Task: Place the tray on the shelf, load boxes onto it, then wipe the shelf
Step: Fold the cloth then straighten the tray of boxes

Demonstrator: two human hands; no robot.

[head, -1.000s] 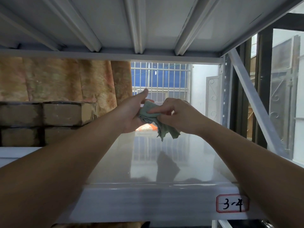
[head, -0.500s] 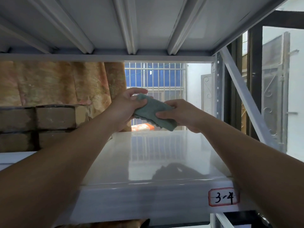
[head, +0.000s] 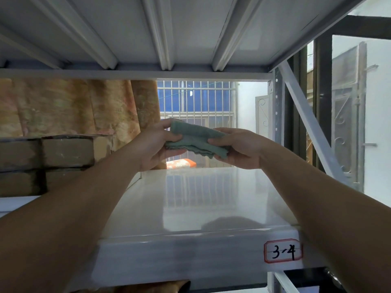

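A folded green cloth point(head: 195, 140) is held in the air above the far part of the glossy white shelf point(head: 203, 199). My left hand point(head: 155, 144) pinches its left end and my right hand point(head: 239, 148) grips its right end. Both arms reach forward over the shelf. Brown cardboard boxes point(head: 65, 152) are stacked two high at the left, on a white tray point(head: 14, 203) whose edge shows under them.
The upper shelf's ribbed underside point(head: 165, 32) hangs close overhead. A white diagonal brace point(head: 306, 121) and upright close the right side. A label reading 3-4 point(head: 283, 250) is on the shelf's front edge. A patterned curtain point(head: 84, 106) and a barred window lie behind.
The cloth hung loose and crumpled a second ago; it is now folded flat between both hands. My hands have drawn slightly apart along it.
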